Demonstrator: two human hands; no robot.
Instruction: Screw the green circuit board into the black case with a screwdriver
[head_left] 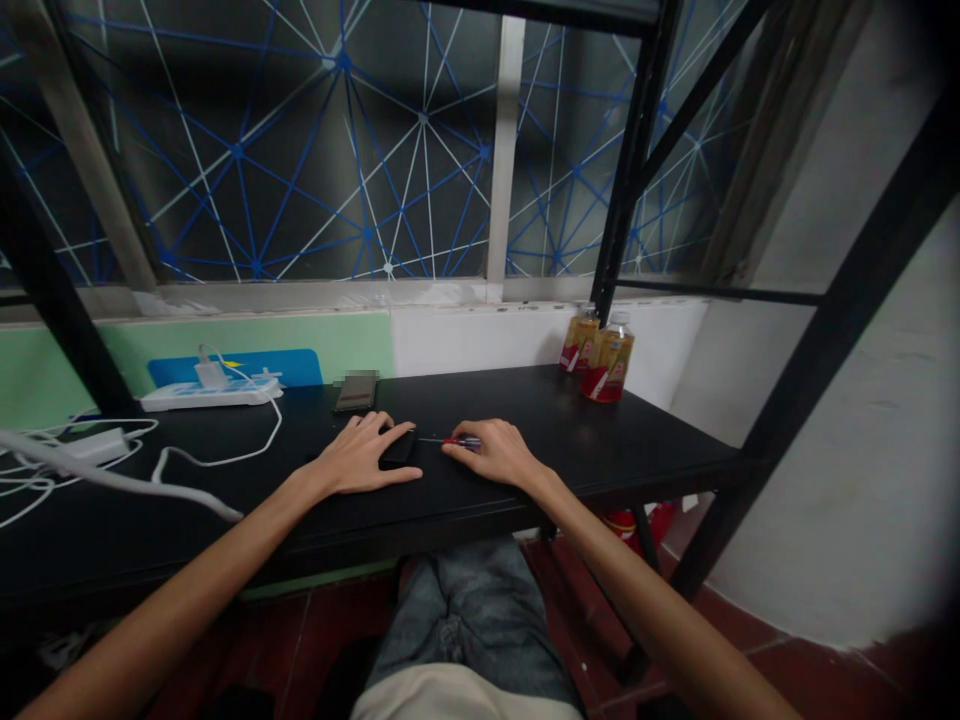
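My left hand [367,458] lies over a small flat black object [400,449] on the black desk [517,400]. Its thumb is on the near side and its fingers reach over the far side, so the hand spans the object; what kind of object it is I cannot make out. My right hand [495,452] is closed around the red and clear handle of a screwdriver [471,442]. The thin shaft points left, toward the black object, and its tip is close to that object's right edge; whether they touch I cannot tell.
Behind my left hand lies a phone [357,392]. A white power strip [214,392] with a plugged-in charger and loose white cables [217,460] occupies the left side. Two drink bottles [609,362] stand at the back right, beside a black metal frame [795,340].
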